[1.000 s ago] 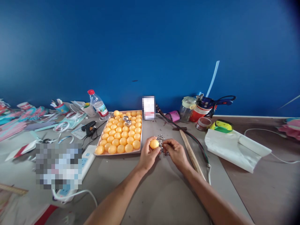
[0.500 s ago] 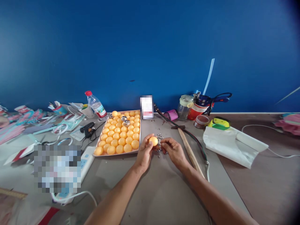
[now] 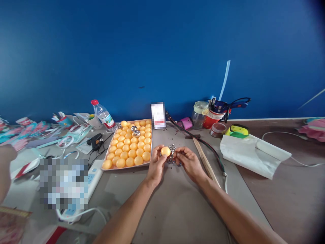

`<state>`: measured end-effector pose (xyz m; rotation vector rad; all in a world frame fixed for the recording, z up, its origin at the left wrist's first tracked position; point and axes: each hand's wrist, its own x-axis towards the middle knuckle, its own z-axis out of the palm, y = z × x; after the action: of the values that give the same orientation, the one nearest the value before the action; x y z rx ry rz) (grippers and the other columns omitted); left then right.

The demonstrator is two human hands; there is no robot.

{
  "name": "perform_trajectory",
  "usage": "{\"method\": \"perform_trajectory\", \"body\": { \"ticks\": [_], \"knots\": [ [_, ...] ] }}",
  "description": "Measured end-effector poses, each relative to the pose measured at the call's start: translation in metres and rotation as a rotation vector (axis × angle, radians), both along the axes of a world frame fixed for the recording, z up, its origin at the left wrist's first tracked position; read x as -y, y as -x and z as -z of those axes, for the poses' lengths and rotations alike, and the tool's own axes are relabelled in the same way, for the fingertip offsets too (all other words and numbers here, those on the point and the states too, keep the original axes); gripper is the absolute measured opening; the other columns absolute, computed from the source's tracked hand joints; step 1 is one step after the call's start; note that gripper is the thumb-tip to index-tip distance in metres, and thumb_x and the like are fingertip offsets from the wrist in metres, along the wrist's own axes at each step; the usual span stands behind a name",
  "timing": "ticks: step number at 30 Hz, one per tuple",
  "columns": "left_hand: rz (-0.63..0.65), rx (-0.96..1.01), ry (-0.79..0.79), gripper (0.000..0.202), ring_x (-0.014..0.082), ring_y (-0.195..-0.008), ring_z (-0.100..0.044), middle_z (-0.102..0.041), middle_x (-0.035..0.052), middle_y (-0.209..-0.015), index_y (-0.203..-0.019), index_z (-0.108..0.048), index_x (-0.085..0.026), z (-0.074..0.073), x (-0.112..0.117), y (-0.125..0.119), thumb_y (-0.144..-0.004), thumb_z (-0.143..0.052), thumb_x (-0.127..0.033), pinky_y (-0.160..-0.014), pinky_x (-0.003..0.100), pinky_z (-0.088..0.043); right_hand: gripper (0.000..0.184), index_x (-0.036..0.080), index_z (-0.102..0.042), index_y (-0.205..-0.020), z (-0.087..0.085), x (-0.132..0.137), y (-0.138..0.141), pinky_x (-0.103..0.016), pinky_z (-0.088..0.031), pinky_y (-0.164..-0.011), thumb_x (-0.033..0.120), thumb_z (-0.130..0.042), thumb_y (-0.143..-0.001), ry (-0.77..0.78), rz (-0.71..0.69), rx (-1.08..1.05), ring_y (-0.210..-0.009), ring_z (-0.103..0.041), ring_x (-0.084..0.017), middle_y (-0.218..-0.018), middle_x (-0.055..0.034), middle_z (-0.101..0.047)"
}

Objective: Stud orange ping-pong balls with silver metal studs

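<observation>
My left hand (image 3: 156, 166) is closed around an orange ping-pong ball (image 3: 166, 151), held just above the table. To its right, my right hand (image 3: 188, 161) has its thumb and fingertips pinched together; whatever is between them is too small to make out. Small shiny silver pieces (image 3: 172, 149) lie in a heap between and behind the two hands. Left of my hands stands a shallow tray (image 3: 151, 149) filled with rows of orange balls (image 3: 130, 153). On top of these sit a few silver-covered balls (image 3: 136, 133).
A bottle (image 3: 106, 118), a glue gun (image 3: 95, 142) and a power strip (image 3: 94, 174) are left. At right are a wooden stick (image 3: 204, 157), a dark cord (image 3: 215, 154), a glass jar (image 3: 199, 117), a red cup (image 3: 212, 118) and white sheeting (image 3: 247, 154). Another person's arm (image 3: 6, 169) reaches in at far left.
Another person's arm has come into view at the far left. My right hand has shifted slightly near the ball, while my left hand keeps holding it.
</observation>
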<state>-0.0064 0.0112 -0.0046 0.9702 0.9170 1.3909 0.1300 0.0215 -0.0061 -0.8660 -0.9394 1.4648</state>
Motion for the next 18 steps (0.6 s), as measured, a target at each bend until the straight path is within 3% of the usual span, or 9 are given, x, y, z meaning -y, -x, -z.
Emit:
{"method": "perform_trajectory", "body": {
  "ticks": [4,8,12,18],
  "knots": [
    [0.021,0.004,0.012,0.041,0.0161,-0.096,-0.056,-0.057,0.0056,-0.111,-0.114,-0.049,-0.022,-0.0007,-0.0001,0.0001,-0.077,-0.061,-0.034,-0.088,0.032,-0.044,0.024,0.019,-0.057,-0.080,-0.0048,0.0010,0.0000,-0.024,-0.035,-0.050,0.034,-0.070,-0.066,0.050,-0.046,-0.085,-0.049,-0.046,-0.009,-0.066,0.0014,-0.061],
    [0.042,0.012,0.033,0.039,0.0158,-0.094,-0.057,-0.059,0.0040,-0.105,-0.108,-0.052,-0.022,-0.0048,0.0010,-0.0016,-0.074,-0.065,-0.036,-0.087,0.032,-0.045,0.024,0.019,-0.059,-0.073,-0.0096,0.0016,-0.0018,-0.024,-0.031,-0.050,0.034,-0.073,-0.062,0.081,-0.104,-0.136,-0.048,-0.042,-0.008,-0.062,0.0026,-0.058],
    [0.050,0.038,0.044,0.041,0.0168,-0.093,-0.057,-0.059,0.0047,-0.102,-0.105,-0.053,-0.020,-0.0069,0.0017,-0.0027,-0.071,-0.068,-0.036,-0.086,0.033,-0.046,0.020,0.020,-0.061,-0.070,-0.0096,0.0000,-0.0040,-0.024,-0.033,-0.053,0.031,-0.074,-0.061,0.099,-0.120,-0.184,-0.048,-0.038,-0.007,-0.058,0.0051,-0.052],
    [0.067,0.034,0.050,0.041,0.0165,-0.092,-0.057,-0.058,0.0041,-0.101,-0.105,-0.054,-0.020,-0.0079,0.0024,-0.0020,-0.071,-0.068,-0.036,-0.084,0.032,-0.046,0.017,0.020,-0.062,-0.071,-0.0065,-0.0020,-0.0057,-0.024,-0.035,-0.053,0.028,-0.074,-0.061,0.110,-0.164,-0.217,-0.048,-0.039,-0.006,-0.063,0.0038,-0.055]
  ]
}}
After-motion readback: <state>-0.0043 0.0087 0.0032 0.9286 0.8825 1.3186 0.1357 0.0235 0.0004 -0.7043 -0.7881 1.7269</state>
